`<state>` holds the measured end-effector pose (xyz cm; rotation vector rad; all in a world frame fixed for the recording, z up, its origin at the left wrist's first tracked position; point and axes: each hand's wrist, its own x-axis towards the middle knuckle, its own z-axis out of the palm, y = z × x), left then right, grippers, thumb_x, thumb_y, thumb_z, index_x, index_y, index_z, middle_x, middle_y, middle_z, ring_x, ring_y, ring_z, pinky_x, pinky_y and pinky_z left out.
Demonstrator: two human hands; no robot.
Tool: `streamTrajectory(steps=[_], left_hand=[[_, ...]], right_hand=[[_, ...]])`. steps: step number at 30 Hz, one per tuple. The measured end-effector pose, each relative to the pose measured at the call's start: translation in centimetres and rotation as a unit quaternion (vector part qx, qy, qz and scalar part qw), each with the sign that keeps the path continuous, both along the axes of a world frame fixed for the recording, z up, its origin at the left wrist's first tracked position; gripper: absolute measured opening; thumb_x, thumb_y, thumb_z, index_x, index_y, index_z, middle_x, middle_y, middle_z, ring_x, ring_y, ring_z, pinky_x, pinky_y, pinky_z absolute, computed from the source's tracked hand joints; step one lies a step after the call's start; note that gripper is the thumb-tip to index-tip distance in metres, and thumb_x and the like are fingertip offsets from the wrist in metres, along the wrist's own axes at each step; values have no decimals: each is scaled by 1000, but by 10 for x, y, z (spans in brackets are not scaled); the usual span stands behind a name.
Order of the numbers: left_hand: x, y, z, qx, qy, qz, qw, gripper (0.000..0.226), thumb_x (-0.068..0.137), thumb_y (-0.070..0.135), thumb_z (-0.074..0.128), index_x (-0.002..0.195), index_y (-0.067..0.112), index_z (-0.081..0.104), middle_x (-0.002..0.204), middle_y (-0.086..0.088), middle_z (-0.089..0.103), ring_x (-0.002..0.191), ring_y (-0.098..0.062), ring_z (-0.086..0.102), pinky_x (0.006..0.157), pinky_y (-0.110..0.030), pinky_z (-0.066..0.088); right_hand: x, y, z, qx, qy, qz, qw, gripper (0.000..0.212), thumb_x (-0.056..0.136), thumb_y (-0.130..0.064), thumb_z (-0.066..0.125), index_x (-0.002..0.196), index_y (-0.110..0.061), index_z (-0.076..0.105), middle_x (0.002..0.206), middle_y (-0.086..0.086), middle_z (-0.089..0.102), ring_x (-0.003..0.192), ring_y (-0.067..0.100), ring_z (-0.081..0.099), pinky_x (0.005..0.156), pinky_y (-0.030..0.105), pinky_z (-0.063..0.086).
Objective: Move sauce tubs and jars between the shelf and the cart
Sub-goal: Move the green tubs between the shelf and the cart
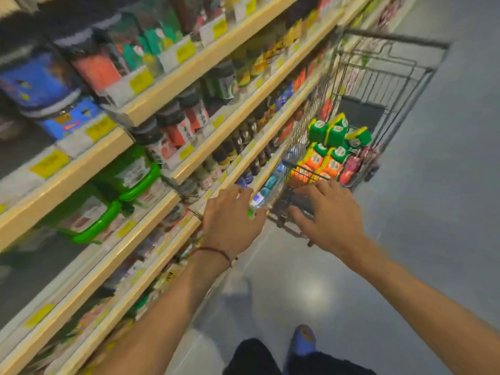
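Both hands are empty: my left hand (232,217) has its fingers spread loose by the shelf (81,171) edge, and my right hand (326,212) is flat on the cart (400,39) handle. The cart's got green and orange packs (331,147) in it, but the green-handled sauce tubs (130,174) and dark-lidded jars (173,128) sit on the shelf, so I reckon there's plenty left to move. It's way too blurry to read any labels or the yellow price tags (48,163).

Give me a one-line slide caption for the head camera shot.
A person's left hand and right hand reach toward a cart of green and orange cartons beside shelves of jars.
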<state>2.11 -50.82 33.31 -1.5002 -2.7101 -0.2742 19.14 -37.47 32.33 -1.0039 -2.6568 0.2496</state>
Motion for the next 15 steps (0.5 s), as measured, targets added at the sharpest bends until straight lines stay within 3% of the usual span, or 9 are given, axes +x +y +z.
streamTrajectory(steps=[4,10,15], left_hand=[[16,76,-11,-7,-17,-24,1000,54,95,60,44,133,25,60,127,2,61,114,-22,58,91,-42,48],[13,191,-28,-27,-48,-36,998,45,96,58,42,125,28,59,121,4,61,111,-22,57,91,-42,48],[5,296,-47,-39,-91,-49,994,51,98,60,41,134,27,56,131,3,58,119,-22,54,97,-42,43]], right_hand=[[14,73,-6,2,-5,-23,1000,47,93,-56,52,109,-15,69,102,5,67,96,28,58,84,42,47],[23,187,-23,-25,-34,-53,998,49,94,-56,56,117,-15,70,109,6,68,101,28,60,84,42,50],[18,287,-33,-32,-56,-73,995,47,94,-54,63,114,-12,70,104,8,69,97,30,61,81,42,49]])
